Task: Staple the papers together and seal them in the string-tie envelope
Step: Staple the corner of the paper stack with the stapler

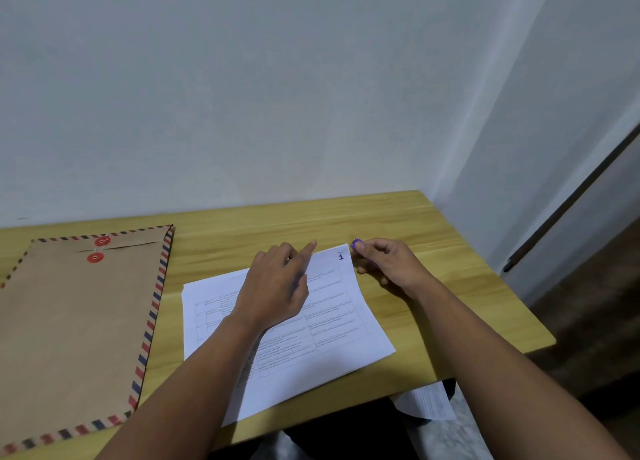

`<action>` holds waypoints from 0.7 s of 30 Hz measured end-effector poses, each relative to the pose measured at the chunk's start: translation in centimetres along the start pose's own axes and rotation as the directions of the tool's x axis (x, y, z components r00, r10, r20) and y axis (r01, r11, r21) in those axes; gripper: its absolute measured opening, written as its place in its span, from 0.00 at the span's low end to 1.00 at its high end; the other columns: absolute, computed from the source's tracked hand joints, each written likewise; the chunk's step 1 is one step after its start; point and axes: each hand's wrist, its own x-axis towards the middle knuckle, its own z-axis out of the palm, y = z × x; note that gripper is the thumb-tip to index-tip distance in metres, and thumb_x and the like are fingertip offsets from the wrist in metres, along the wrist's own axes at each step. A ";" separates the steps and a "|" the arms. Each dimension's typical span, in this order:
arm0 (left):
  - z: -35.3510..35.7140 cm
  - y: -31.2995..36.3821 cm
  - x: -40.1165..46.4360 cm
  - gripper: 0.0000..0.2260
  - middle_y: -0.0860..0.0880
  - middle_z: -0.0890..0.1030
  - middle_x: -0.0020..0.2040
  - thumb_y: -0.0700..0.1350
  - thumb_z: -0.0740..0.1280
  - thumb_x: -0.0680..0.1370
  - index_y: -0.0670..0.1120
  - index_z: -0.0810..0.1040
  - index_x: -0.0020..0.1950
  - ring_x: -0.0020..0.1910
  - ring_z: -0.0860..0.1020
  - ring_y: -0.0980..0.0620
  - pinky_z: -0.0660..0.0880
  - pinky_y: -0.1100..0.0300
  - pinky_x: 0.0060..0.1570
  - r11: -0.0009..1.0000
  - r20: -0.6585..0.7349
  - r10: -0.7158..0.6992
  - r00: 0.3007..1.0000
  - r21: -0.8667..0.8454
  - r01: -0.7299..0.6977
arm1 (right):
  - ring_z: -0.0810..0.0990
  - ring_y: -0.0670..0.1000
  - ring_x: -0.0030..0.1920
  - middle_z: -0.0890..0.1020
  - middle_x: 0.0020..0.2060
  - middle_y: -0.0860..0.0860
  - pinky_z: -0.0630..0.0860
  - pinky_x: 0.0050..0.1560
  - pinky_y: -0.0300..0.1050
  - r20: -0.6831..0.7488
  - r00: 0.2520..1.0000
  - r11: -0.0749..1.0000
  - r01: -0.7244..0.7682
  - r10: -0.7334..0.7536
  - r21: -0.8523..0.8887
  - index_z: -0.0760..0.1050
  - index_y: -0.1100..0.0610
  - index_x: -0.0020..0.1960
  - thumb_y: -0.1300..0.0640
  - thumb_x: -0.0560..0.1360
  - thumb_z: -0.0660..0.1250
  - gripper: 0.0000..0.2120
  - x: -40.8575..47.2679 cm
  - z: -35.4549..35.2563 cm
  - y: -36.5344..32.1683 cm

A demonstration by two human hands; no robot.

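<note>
A stack of white printed papers (332,324) lies tilted on the wooden table (398,217), a "1" marked at its top right corner. My left hand (277,286) rests flat on the stack with the index finger stretched toward the far edge. Just right of that corner, my right hand (384,262) grips a small purple stapler (356,243), mostly hidden in the fingers. The brown string-tie envelope (76,328), with red and blue striped borders and two red buttons, lies flat at the left with its flap down.
The table meets a white wall at the back, and its right edge ends near my right forearm. Another printed sheet (429,404) lies below the table's front edge, near my lap. A dark floor shows to the right.
</note>
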 end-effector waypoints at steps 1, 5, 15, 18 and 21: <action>0.0 0.0 0.0 0.29 0.50 0.72 0.46 0.44 0.68 0.75 0.49 0.71 0.77 0.43 0.72 0.48 0.70 0.51 0.41 1.000 0.007 -0.002 1.000 0.002 0.002 | 0.88 0.52 0.49 0.89 0.50 0.54 0.62 0.25 0.40 -0.004 1.000 0.999 -0.023 0.023 0.031 0.83 0.62 0.56 0.41 0.77 0.73 0.23 -0.1 0.0 0.0; 0.3 -0.2 0.1 0.30 0.50 0.75 0.50 0.44 0.67 0.75 0.52 0.69 0.78 0.45 0.73 0.48 0.70 0.51 0.43 1.000 0.060 0.004 0.998 0.015 -0.005 | 0.88 0.56 0.55 0.88 0.55 0.56 0.61 0.22 0.36 0.041 0.995 0.971 -0.101 0.094 0.216 0.79 0.62 0.60 0.37 0.72 0.71 0.30 -0.7 0.6 -0.6; 0.6 -0.4 0.3 0.35 0.45 0.75 0.64 0.42 0.66 0.76 0.57 0.60 0.82 0.51 0.74 0.45 0.73 0.48 0.48 0.989 0.167 0.102 0.981 0.092 -0.119 | 0.86 0.59 0.52 0.88 0.53 0.58 0.66 0.25 0.38 0.060 0.995 0.990 -0.085 0.079 0.113 0.86 0.55 0.54 0.43 0.69 0.79 0.19 -1.3 0.9 -1.0; 0.8 -0.5 0.2 0.34 0.45 0.76 0.62 0.42 0.66 0.76 0.56 0.62 0.81 0.50 0.74 0.45 0.73 0.48 0.47 0.988 0.146 0.105 0.984 0.093 -0.120 | 0.87 0.62 0.57 0.88 0.51 0.59 0.64 0.24 0.37 0.056 0.993 0.991 -0.108 0.104 0.080 0.86 0.56 0.54 0.51 0.73 0.79 0.13 -1.6 0.1 -0.9; 0.8 -0.4 0.1 0.33 0.46 0.76 0.59 0.42 0.67 0.76 0.55 0.63 0.81 0.48 0.73 0.45 0.72 0.49 0.45 0.989 0.111 0.118 0.987 0.080 -0.127 | 0.87 0.61 0.55 0.88 0.48 0.60 0.65 0.25 0.36 0.069 0.989 0.991 -0.132 0.131 0.023 0.86 0.57 0.54 0.53 0.72 0.80 0.14 -2.1 -0.7 -0.8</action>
